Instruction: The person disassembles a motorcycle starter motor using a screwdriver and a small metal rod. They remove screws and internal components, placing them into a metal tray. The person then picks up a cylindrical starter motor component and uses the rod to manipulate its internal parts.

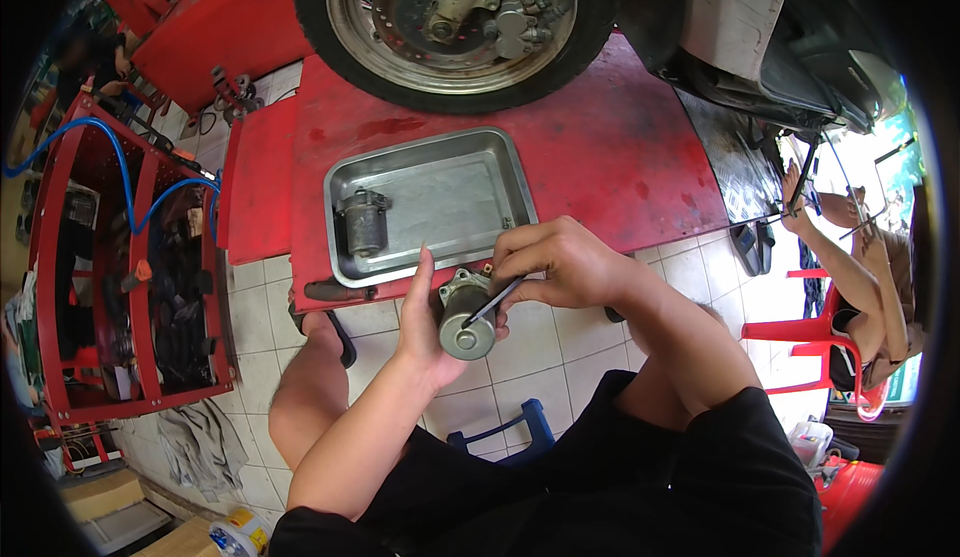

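Note:
My left hand is wrapped round the side of a cylindrical metal starter motor, held tilted above my lap with its round end cap toward me. In my right hand a slim dark rod-like tool is pinched, its tip at the motor's casing; I cannot make out its exact kind. Some right fingers appear to touch the motor's far end. Just beyond my hands a shallow metal tray rests on the red platform. A second, similar motor stands at the tray's left side.
A motorcycle front wheel stands on the red platform behind the tray. A dark-handled tool lies at its near edge. Left is a red tool cart; a blue stool stands below. Another person sits at right.

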